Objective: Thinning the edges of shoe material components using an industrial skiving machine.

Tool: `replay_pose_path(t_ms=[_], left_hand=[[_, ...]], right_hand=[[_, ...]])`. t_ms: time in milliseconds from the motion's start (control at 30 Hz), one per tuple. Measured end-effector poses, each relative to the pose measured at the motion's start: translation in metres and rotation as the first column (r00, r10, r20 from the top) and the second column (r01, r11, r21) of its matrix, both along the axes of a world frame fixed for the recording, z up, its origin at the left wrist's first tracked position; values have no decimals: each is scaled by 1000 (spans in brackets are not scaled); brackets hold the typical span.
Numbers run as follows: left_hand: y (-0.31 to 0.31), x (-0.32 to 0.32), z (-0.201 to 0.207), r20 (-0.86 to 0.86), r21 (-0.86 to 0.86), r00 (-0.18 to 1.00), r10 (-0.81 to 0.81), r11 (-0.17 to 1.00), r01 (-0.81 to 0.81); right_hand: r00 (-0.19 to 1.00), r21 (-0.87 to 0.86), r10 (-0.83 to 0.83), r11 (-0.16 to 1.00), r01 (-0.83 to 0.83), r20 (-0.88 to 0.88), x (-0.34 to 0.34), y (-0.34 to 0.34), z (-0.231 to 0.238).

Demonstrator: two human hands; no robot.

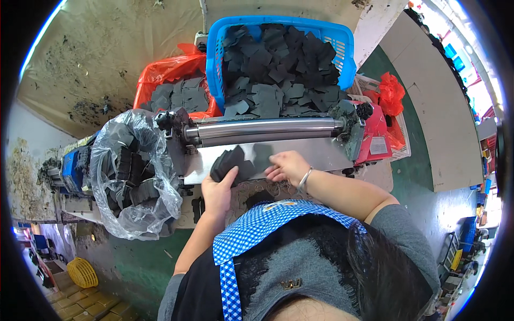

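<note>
A fanned stack of thin, dark leather-like pieces [229,163] is gripped in my left hand [217,193], the thumb lying over its near edge. Right beside it, my right hand [290,168] pinches the edge of a single dark flat piece [262,154], which looks slightly blurred. Both hands are over the smooth metal feed plate [316,152] of a roller machine. Just beyond the plate runs its shiny steel roller [267,127].
Behind the roller stands a blue basket [350,53] heaped with loose dark pieces. A red plastic bag [160,72] with more pieces is left of it. Near my left arm, a clear plastic bag [107,208] holds stacked pieces. The machine's red end housing [375,134] is at right.
</note>
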State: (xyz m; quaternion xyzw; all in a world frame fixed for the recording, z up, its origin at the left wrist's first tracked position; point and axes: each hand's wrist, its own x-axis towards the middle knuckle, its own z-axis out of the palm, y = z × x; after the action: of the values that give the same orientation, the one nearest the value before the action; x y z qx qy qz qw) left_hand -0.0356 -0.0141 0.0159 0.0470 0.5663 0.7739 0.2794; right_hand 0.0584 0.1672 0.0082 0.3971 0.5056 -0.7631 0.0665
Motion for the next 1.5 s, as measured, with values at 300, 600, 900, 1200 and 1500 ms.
replay_pose_path(t_ms=[300, 600, 900, 1200, 1500], left_hand=[[9, 8, -4, 20, -128, 992, -121, 984, 122], [11, 0, -25, -280, -213, 958, -67, 977, 6], [14, 4, -6, 175, -57, 969, -172, 981, 185], [12, -4, -17, -240, -464, 946, -216, 882, 84], [12, -5, -2, -82, -275, 991, -108, 958, 81]], right_hand=[[816, 775, 572, 552, -308, -83, -2, -29, 8], [997, 125, 8, 992, 2, -80, -7, 7, -8], [960, 285, 257, 933, -217, -109, -5, -13, -3], [900, 528, 392, 814, -242, -191, -6, -28, 13], [960, -39, -277, 960, 279, 44, -12, 29, -17]])
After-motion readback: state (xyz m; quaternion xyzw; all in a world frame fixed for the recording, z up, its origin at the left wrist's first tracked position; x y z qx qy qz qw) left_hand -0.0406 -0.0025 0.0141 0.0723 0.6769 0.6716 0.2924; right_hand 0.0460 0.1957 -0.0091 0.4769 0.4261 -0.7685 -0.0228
